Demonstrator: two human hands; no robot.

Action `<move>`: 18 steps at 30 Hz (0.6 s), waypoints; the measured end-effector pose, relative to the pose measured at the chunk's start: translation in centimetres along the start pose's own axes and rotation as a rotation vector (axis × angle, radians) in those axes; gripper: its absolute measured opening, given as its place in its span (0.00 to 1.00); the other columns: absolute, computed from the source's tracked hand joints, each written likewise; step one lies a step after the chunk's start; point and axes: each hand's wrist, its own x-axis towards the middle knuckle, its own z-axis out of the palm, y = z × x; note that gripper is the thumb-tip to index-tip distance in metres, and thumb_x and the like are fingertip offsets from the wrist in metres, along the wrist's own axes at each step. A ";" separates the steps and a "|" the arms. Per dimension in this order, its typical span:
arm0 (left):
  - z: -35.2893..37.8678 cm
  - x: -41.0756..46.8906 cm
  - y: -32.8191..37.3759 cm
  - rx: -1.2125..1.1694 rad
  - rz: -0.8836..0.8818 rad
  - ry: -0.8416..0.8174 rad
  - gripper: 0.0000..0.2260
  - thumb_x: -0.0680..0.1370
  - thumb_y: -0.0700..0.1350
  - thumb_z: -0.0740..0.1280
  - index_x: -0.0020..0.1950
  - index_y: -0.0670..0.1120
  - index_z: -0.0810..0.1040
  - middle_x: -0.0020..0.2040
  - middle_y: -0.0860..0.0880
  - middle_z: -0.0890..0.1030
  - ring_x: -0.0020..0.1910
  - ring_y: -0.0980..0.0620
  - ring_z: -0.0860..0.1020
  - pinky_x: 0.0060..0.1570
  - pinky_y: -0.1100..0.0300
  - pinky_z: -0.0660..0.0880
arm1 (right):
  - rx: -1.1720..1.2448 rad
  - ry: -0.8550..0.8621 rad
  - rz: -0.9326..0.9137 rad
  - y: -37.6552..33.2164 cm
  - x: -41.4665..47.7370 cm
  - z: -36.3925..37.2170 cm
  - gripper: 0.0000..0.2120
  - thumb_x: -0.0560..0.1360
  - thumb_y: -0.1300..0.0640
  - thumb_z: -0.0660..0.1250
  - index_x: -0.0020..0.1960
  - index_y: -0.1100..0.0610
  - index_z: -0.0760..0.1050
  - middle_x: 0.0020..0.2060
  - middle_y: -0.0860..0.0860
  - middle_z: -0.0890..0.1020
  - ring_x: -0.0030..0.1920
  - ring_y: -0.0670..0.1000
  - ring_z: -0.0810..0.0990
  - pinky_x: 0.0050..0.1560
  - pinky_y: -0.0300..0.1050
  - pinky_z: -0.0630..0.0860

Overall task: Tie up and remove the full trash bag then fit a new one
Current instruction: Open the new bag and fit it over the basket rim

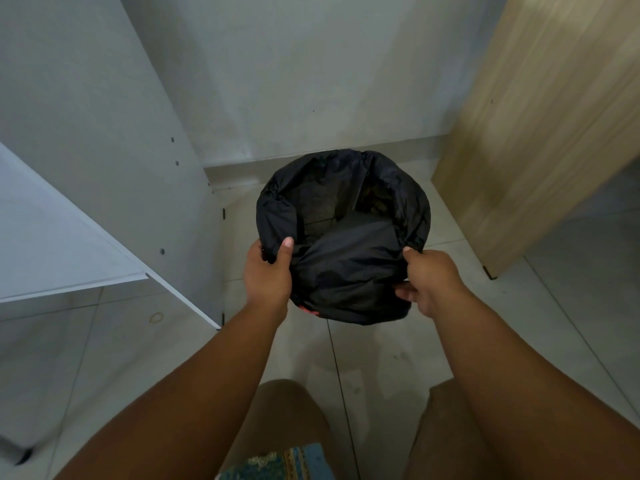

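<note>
Black plastic fills the middle of the frame. It is the trash bag (349, 271), pulled open over a round bin on the tiled floor (381, 358). The top of the bag is folded down over the rim all the way round, so the bin is almost all hidden. Only a tiny red bit (307, 310) peeks out under the bag, low on its left side. The mouth of the bag is wide open and dark inside, and what lies in there cannot be made out.

Both hands hold the near edge of the bag. The left hand (268, 277) is on the left side of the rim. Its thumb (286, 247) hooks over the edge and pinches the plastic, and its other fingers are hidden behind the bag. The right hand (431, 282) is on the right side of the rim. Its thumb lies on top of the edge and its fingers curl round a bunch of plastic lower down.

A white cabinet (104, 116) stands at the left of the frame, and a wooden panel (540, 133) stands at the upper right. A pale wall (294, 81) is behind the bin. Two bare knees (287, 410) show at the bottom of the frame, with a bit of patterned cloth (287, 460) between them.
</note>
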 end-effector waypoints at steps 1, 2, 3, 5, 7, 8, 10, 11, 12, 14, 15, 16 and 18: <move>0.2 0.0 0.6 -0.048 -0.081 0.025 0.21 0.80 0.52 0.70 0.70 0.46 0.74 0.62 0.49 0.81 0.61 0.48 0.80 0.61 0.53 0.78 | 0.097 -0.032 0.048 -0.2 -0.2 0.3 0.14 0.84 0.56 0.59 0.67 0.60 0.72 0.59 0.57 0.78 0.56 0.62 0.80 0.41 0.51 0.79; 0.5 0.1 1.2 -0.095 -0.174 0.045 0.19 0.81 0.49 0.69 0.70 0.45 0.74 0.61 0.48 0.81 0.59 0.47 0.80 0.57 0.53 0.79 | 0.177 -0.042 0.077 -0.4 -0.4 0.7 0.15 0.84 0.59 0.58 0.69 0.60 0.71 0.61 0.57 0.77 0.59 0.62 0.78 0.47 0.53 0.80; 0.8 0.2 1.8 -0.144 -0.262 0.058 0.15 0.82 0.46 0.68 0.68 0.45 0.74 0.59 0.47 0.81 0.55 0.47 0.80 0.51 0.54 0.79 | 0.241 -0.035 0.097 -0.5 -0.5 1.0 0.17 0.83 0.61 0.57 0.71 0.60 0.70 0.64 0.57 0.76 0.61 0.63 0.77 0.54 0.55 0.80; 1.6 0.7 2.7 -0.227 -0.392 0.045 0.06 0.84 0.41 0.62 0.59 0.46 0.75 0.52 0.47 0.80 0.47 0.48 0.79 0.45 0.55 0.79 | 0.349 -0.005 0.110 -0.7 -0.5 1.5 0.20 0.82 0.62 0.57 0.73 0.58 0.70 0.67 0.58 0.75 0.63 0.63 0.75 0.61 0.59 0.77; 2.3 0.9 3.3 -0.303 -0.430 0.038 0.08 0.82 0.44 0.63 0.57 0.42 0.77 0.51 0.46 0.80 0.48 0.46 0.80 0.51 0.49 0.81 | 0.423 0.007 0.111 -0.7 -0.6 2.0 0.20 0.81 0.57 0.58 0.72 0.56 0.71 0.67 0.56 0.75 0.64 0.61 0.75 0.63 0.61 0.76; 2.7 1.0 3.3 -0.310 -0.425 0.053 0.15 0.80 0.49 0.66 0.61 0.41 0.77 0.55 0.45 0.80 0.51 0.43 0.81 0.55 0.44 0.81 | 0.439 0.006 0.110 -0.7 -0.7 2.2 0.20 0.81 0.53 0.59 0.71 0.54 0.72 0.66 0.55 0.76 0.63 0.61 0.76 0.62 0.61 0.77; 3.4 1.1 2.7 -0.246 -0.395 0.137 0.26 0.78 0.56 0.68 0.69 0.42 0.73 0.62 0.43 0.79 0.57 0.39 0.80 0.59 0.40 0.79 | 0.449 0.021 0.111 -0.6 -0.7 2.5 0.23 0.80 0.44 0.63 0.70 0.54 0.72 0.64 0.54 0.77 0.62 0.60 0.77 0.61 0.61 0.78; 3.7 1.1 2.4 -0.215 -0.377 0.183 0.27 0.79 0.58 0.67 0.70 0.41 0.72 0.64 0.42 0.78 0.59 0.39 0.79 0.60 0.41 0.79 | 0.443 0.048 0.119 -0.4 -0.6 2.5 0.26 0.79 0.42 0.66 0.71 0.56 0.72 0.64 0.55 0.77 0.62 0.60 0.77 0.61 0.60 0.78; 3.9 1.0 2.2 -0.198 -0.374 0.204 0.27 0.80 0.59 0.64 0.70 0.41 0.71 0.65 0.42 0.77 0.60 0.39 0.79 0.61 0.42 0.78 | 0.441 0.074 0.133 -0.3 -0.4 2.5 0.28 0.78 0.42 0.68 0.71 0.57 0.72 0.65 0.55 0.76 0.63 0.60 0.76 0.61 0.59 0.78; 3.9 1.0 2.1 -0.158 -0.357 0.236 0.27 0.82 0.61 0.60 0.70 0.40 0.70 0.66 0.42 0.77 0.62 0.40 0.78 0.62 0.46 0.76 | 0.477 0.097 0.167 -0.1 -0.1 2.4 0.28 0.77 0.43 0.71 0.69 0.59 0.73 0.68 0.56 0.76 0.64 0.60 0.76 0.62 0.57 0.78; 3.8 1.2 2.0 -0.124 -0.338 0.241 0.27 0.83 0.61 0.58 0.69 0.39 0.70 0.66 0.42 0.77 0.62 0.40 0.77 0.61 0.48 0.75 | 0.500 0.097 0.183 0.0 0.0 2.3 0.27 0.76 0.44 0.71 0.69 0.59 0.73 0.68 0.56 0.76 0.65 0.60 0.76 0.64 0.57 0.76; 3.7 1.3 2.0 -0.084 -0.318 0.242 0.27 0.84 0.60 0.56 0.69 0.39 0.71 0.64 0.43 0.77 0.63 0.40 0.76 0.59 0.50 0.74 | 0.515 0.090 0.195 0.0 0.1 2.2 0.27 0.76 0.44 0.71 0.69 0.60 0.73 0.68 0.56 0.76 0.66 0.60 0.76 0.65 0.57 0.75; 3.3 1.5 1.9 -0.014 -0.289 0.235 0.27 0.84 0.61 0.54 0.68 0.39 0.72 0.62 0.45 0.76 0.63 0.40 0.75 0.56 0.51 0.72 | 0.544 0.067 0.213 0.0 0.2 2.1 0.29 0.76 0.44 0.71 0.70 0.60 0.72 0.70 0.56 0.75 0.67 0.60 0.75 0.67 0.58 0.73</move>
